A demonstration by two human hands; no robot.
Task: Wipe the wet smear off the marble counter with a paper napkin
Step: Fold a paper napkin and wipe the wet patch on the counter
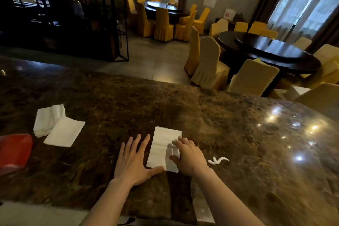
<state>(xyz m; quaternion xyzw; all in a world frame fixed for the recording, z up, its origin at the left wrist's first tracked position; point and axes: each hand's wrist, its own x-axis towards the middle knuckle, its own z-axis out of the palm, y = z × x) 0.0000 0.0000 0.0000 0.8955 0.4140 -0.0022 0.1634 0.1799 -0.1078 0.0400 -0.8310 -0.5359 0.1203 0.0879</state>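
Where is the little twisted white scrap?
In the head view, the twisted white scrap lies on the marble counter, just right of the right hand resting on the napkin.

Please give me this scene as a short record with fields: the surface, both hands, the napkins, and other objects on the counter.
surface: dark marble counter, glossy
left hand: flat, fingers spread, thumb at napkin's near corner
right hand: pressing on the napkin's right side
napkin in use: white, folded, lying flat
spare napkins: small pile, far left
red object: left edge, partly cut off
white twisted scrap: right of the right hand
wet smear: cannot tell
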